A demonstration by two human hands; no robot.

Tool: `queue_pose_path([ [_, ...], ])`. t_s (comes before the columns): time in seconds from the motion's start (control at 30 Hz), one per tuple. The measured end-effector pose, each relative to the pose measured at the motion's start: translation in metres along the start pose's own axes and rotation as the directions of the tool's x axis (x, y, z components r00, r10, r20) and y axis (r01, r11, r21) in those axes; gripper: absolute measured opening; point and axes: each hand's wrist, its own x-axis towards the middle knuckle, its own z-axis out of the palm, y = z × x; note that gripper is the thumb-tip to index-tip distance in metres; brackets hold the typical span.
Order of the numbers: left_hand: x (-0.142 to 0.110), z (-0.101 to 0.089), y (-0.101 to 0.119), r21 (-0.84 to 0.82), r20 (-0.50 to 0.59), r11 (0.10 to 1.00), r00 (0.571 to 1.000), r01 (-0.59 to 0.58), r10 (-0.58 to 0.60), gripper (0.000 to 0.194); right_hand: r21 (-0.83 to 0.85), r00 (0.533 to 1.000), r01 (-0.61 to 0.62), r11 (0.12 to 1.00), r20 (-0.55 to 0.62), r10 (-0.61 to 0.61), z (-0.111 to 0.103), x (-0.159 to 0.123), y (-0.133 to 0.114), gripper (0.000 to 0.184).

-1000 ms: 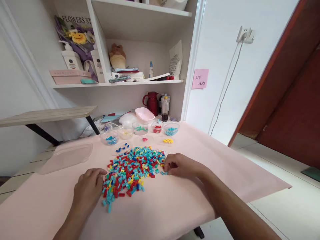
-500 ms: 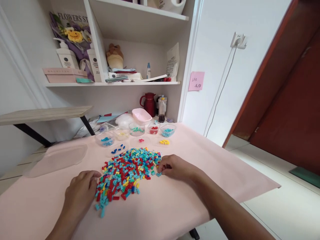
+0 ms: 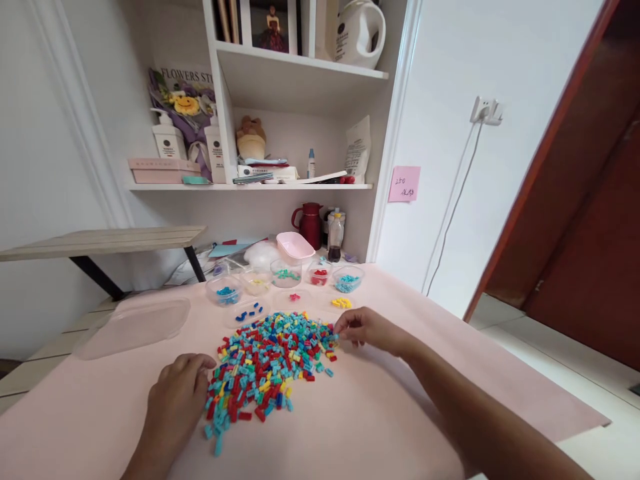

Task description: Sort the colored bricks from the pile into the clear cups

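Clear plastic tubs (image 3: pixel 286 283) hold colour-sorted bricks (image 3: pixel 287 274); multicoloured plastic bricks (image 3: pixel 273 360) lie heaped on pink-covered desk (image 3: pixel 360 413) below white shelves (image 3: pixel 280 77). Left hand (image 3: pixel 181 383) curled, right hand (image 3: pixel 367 328) bent-fingered, at heap's opposite edges; cannot tell grips.

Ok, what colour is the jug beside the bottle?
The jug is dark red, best seen in the head view.

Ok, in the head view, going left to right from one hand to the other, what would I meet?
Left hand → pile of small multicoloured bricks → right hand, its fingers at the pile's right edge.
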Motion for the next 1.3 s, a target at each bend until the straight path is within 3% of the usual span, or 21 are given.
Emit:
queue_pose_path([
  [0.1,0.000,-0.002,0.002,0.003,0.008,1.000,1.000,0.005,-0.005,0.035,-0.105,0.979,0.006,0.994,-0.202,-0.027,-0.033,0.026,-0.016,0.012],
  [0.13,-0.001,-0.003,0.003,0.005,0.007,1.000,1.000,0.009,-0.009,0.035,-0.118,0.940,-0.012,0.993,-0.340,-0.029,-0.044,0.035,-0.021,0.010],
  [0.23,-0.001,-0.003,0.002,0.006,0.006,1.000,1.000,0.018,-0.018,0.036,-0.105,0.853,-0.014,0.994,-0.521,-0.043,-0.068,0.059,-0.026,0.022],
  [0.33,-0.001,-0.002,0.000,-0.003,0.010,1.000,1.000,0.001,-0.001,0.037,-0.041,0.779,-0.011,0.999,-0.626,-0.017,-0.076,0.067,-0.019,0.037],
  [0.47,-0.002,-0.001,0.000,-0.001,0.002,1.000,1.000,0.000,0.000,0.037,0.107,0.723,0.036,0.994,-0.689,0.048,-0.065,0.057,-0.012,0.031],
  [0.57,-0.003,-0.002,0.002,-0.013,-0.008,1.000,1.000,0.000,0.000,0.037,0.214,0.760,0.078,0.974,-0.645,0.081,-0.047,0.041,-0.015,0.028],
  [0.67,-0.004,-0.003,0.003,-0.027,-0.005,1.000,1.000,0.001,-0.001,0.037,0.316,0.853,0.087,0.945,-0.514,0.094,-0.020,0.023,-0.014,0.030],
  [0.73,-0.005,-0.004,0.003,-0.022,-0.002,1.000,1.000,0.002,-0.002,0.036,0.412,0.932,0.038,0.910,-0.342,0.116,0.000,0.012,-0.006,0.031],
  [0.8,-0.005,-0.004,0.003,-0.011,-0.004,1.000,1.000,0.003,-0.003,0.036,0.420,0.942,-0.030,0.907,-0.291,0.166,0.016,0.003,0.005,0.031],
  [0.9,-0.003,-0.002,0.001,-0.006,-0.007,1.000,1.000,-0.003,0.003,0.036,0.241,0.901,-0.094,0.966,-0.393,0.186,0.026,-0.003,0.021,0.029],
  [0.97,-0.001,-0.001,-0.001,-0.010,-0.005,1.000,1.000,-0.018,0.018,0.036,-0.027,0.864,-0.112,0.993,-0.496,0.084,0.023,-0.004,0.027,0.024],
  [1.03,0.000,0.000,-0.002,-0.009,-0.002,1.000,1.000,-0.028,0.028,0.035,-0.284,0.843,-0.143,0.948,-0.537,-0.033,0.019,-0.003,0.031,0.020],
  [1.13,0.001,0.000,-0.003,-0.008,-0.002,1.000,1.000,-0.025,0.024,0.034,-0.468,0.857,-0.198,0.861,-0.509,-0.079,0.018,-0.001,0.033,0.022],
  [1.3,0.001,0.000,-0.003,-0.011,-0.004,0.999,0.999,-0.033,0.033,0.033,-0.570,0.902,-0.182,0.801,-0.421,-0.094,0.026,0.000,0.031,0.024],
])
